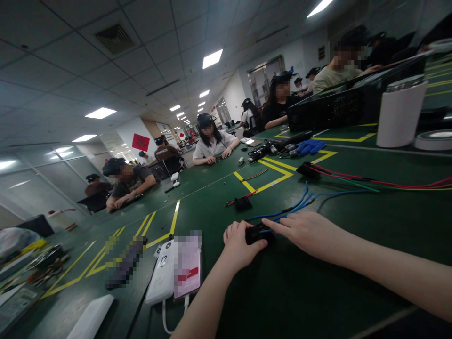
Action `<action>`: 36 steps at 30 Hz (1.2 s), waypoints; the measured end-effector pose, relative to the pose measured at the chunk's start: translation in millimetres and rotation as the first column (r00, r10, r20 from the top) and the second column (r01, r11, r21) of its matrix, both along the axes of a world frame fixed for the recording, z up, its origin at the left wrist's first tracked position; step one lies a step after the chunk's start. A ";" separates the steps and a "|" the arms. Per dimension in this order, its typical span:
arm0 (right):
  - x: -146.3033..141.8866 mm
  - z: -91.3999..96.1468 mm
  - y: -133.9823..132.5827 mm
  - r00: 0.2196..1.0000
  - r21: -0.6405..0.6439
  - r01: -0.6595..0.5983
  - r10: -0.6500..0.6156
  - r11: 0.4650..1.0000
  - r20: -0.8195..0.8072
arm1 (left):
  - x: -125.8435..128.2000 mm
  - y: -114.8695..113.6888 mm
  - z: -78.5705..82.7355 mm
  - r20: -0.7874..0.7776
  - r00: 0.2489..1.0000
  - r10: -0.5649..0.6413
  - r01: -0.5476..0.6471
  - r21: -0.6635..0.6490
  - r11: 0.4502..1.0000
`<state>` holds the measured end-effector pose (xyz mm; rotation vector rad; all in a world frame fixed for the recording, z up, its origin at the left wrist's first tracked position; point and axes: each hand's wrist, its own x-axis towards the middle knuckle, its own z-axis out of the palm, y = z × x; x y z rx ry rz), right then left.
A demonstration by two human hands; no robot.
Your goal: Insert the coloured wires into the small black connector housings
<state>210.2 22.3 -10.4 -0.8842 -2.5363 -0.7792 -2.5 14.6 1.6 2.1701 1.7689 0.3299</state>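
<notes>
My left hand (241,246) is closed around a small black block (260,234), thumb on its near side, fingers over its far side. A short bit of blue wire shows on top of the block. My right hand (310,233) reaches in from the right with its index finger straight, the tip touching the block's top. Its other fingers are bent and its thumb is hidden, so what they grip cannot be made out. Blue wires (298,205) run beside the right hand. Just beyond lies another small black piece (243,203) with red wires.
Red and green wires (367,181) trail from a black connector at right. Behind are tools, blue gloves (307,148), a black case (328,110) and a white bottle (400,113). A white power bank (160,278) and phone (189,266) lie left. People sit across the green table (208,188).
</notes>
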 end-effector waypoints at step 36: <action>-7.0 9.1 4.7 0.985 -0.045 -0.069 0.061 0.997 -0.163 | 2.2 -1.0 1.4 -0.023 1.000 0.019 -0.020 -0.011 1.000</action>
